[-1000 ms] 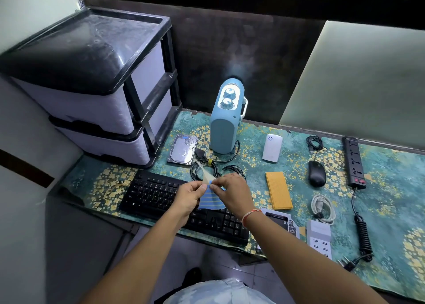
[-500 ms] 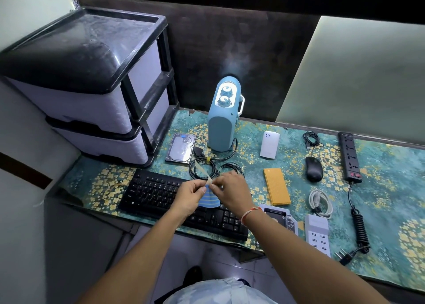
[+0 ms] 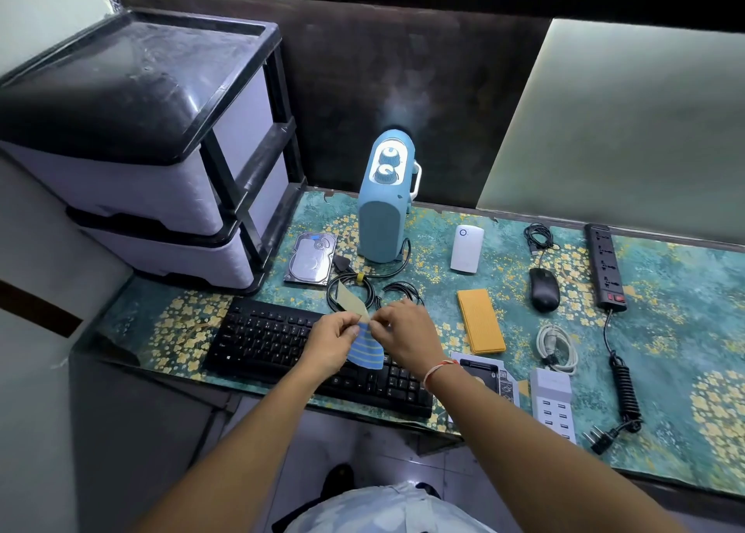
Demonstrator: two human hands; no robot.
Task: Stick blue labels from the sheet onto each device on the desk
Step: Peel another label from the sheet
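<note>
Just above keyboard [image 3: 274, 339], left hand [image 3: 328, 345] and right hand [image 3: 407, 337] fingers pinching label sheet [image 3: 365, 351]

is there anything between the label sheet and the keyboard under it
Nothing visible. Both the left hand and right hand hold the label sheet in the air directly above the keyboard, with open space below it.

A desk [image 3: 665, 379] covered in a teal, yellow-flowered cloth is filling the centre and right of the frame. A black keyboard [image 3: 274, 341] is lying at lower centre, a silver hard drive [image 3: 310, 259] and a pale blue upright heater [image 3: 383, 210] are sitting above it, and a black power strip [image 3: 604, 268] is lying at the right. A black-framed drawer unit [image 3: 161, 161] is standing at upper left.
</note>
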